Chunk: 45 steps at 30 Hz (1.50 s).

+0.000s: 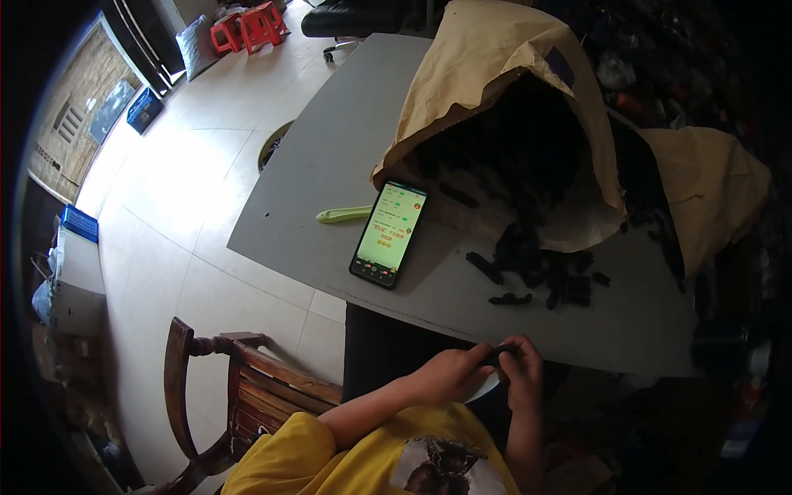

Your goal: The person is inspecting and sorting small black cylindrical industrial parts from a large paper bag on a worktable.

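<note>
Just off the near edge of the table, my left hand (456,373) and my right hand (524,367) meet with fingers closed on one small black piece (497,355). Its exact kind cannot be made out, as my fingers cover most of it. Something pale and rounded (485,388) shows under my left hand. Similar dark pieces (569,289) lie in a loose heap on the grey table (313,173), spilling from the mouth of a large brown paper bag (487,49). The bag lies on its side, its interior dark.
A lit phone (389,235) leans before the bag, beside a light green handle (345,214). Another brown paper piece (705,186) is at the right. A wooden chair (272,375) stands left of me. Red stools (262,25) and a blue box (145,110) are farther off.
</note>
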{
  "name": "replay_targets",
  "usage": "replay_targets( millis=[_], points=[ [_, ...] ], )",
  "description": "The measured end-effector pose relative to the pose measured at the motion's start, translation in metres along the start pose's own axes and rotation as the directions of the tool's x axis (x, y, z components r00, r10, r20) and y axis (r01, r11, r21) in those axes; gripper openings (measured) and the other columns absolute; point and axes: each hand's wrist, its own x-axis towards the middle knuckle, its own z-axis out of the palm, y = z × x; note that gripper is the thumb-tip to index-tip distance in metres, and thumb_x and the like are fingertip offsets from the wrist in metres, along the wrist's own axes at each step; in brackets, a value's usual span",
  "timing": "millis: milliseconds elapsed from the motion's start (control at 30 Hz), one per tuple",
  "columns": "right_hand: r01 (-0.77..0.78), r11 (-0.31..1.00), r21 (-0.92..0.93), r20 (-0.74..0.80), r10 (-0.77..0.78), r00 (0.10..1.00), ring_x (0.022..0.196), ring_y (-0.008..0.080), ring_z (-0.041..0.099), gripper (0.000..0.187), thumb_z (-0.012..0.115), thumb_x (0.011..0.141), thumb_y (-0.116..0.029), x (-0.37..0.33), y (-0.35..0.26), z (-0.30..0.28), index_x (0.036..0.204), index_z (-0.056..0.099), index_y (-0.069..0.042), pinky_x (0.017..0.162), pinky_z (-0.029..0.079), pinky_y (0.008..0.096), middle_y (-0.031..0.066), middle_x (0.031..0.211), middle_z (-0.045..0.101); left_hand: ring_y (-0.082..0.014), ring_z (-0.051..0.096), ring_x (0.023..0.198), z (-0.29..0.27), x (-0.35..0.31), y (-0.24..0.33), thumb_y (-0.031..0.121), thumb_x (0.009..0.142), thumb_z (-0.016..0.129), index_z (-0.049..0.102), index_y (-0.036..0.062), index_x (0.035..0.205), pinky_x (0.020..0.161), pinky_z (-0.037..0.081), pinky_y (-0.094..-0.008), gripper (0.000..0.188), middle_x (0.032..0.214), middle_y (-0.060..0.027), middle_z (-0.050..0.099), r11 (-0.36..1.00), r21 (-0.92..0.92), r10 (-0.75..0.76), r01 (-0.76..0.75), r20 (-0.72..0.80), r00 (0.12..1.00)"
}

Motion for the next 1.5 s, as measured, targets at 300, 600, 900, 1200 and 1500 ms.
replay_targets(
  millis=[300, 600, 900, 1200, 1500],
  points=[
    [0.295, 0.943, 0.154, -0.45, -0.199, 0.871, 0.069, 0.0181, 0.049, 0.012, 0.046, 0.075, -0.01, 0.007, -0.018, -0.028, 0.086, 0.044, -0.006, 0.07, 0.041, 0.0301, 0.0069, 0.069, 0.047, -0.0372, 0.058, 0.075, 0.007, 0.041, -0.002, 0.024, 0.084, 0.051, 0.042, 0.0051, 0.12, 0.064, 0.047, -0.0423, 0.041, 0.092, -0.0186, 0.057, 0.944, 0.325, 0.14, -0.058, -0.232, 0.963],
    [0.179, 0.978, -0.107, -0.441, -0.208, 0.873, 0.054, 0.0111, 0.042, 0.007, 0.05, 0.076, -0.006, -0.002, -0.006, -0.049, 0.082, 0.048, -0.004, 0.057, 0.038, 0.0263, 0.0024, 0.061, 0.043, -0.024, 0.061, 0.068, 0.011, 0.077, -0.013, 0.03, 0.079, 0.058, 0.049, 0.0071, 0.109, 0.054, 0.048, -0.0342, 0.039, 0.085, -0.0083, 0.057, 0.685, 0.68, 0.069, 0.26, -0.416, 0.907],
    [0.082, 0.897, -0.434, -0.437, -0.29, 0.852, 0.049, 0.007, 0.041, 0.005, 0.052, 0.083, -0.007, 0.016, -0.011, -0.056, 0.087, 0.052, -0.004, 0.046, 0.034, 0.0216, 0.0006, 0.064, 0.047, -0.0275, 0.056, 0.082, -0.005, 0.059, -0.009, 0.016, 0.076, 0.057, 0.051, 0.0075, 0.101, 0.062, 0.048, -0.0386, 0.028, 0.092, -0.0101, 0.052, 0.643, 0.725, 0.054, 0.247, -0.364, 0.93],
    [-0.148, 0.048, -0.988, -0.147, -0.607, 0.781, 0.075, 0.0231, 0.058, 0.029, 0.06, 0.082, -0.024, 0.069, -0.023, -0.045, 0.099, 0.053, -0.002, 0.064, 0.047, 0.0341, 0.0125, 0.086, 0.058, -0.0286, 0.053, 0.086, -0.013, 0.044, -0.016, 0.01, 0.072, 0.058, 0.053, 0.007, 0.101, 0.068, 0.047, -0.0381, 0.03, 0.092, -0.0114, 0.052, 0.758, 0.612, 0.147, 0.224, -0.495, 0.856],
    [0.095, 0.932, -0.35, -0.451, -0.257, 0.855, 0.058, 0.0128, 0.053, 0.018, 0.058, 0.082, -0.014, 0.032, -0.025, -0.041, 0.093, 0.052, -0.002, 0.049, 0.043, 0.025, 0.008, 0.083, 0.059, -0.0326, 0.06, 0.072, -0.02, 0.032, -0.009, 0.014, 0.07, 0.068, 0.054, 0.0036, 0.086, 0.063, 0.047, -0.037, 0.023, 0.08, -0.0128, 0.061, 0.968, 0.241, 0.038, 0.075, -0.432, 0.901]
  ],
)
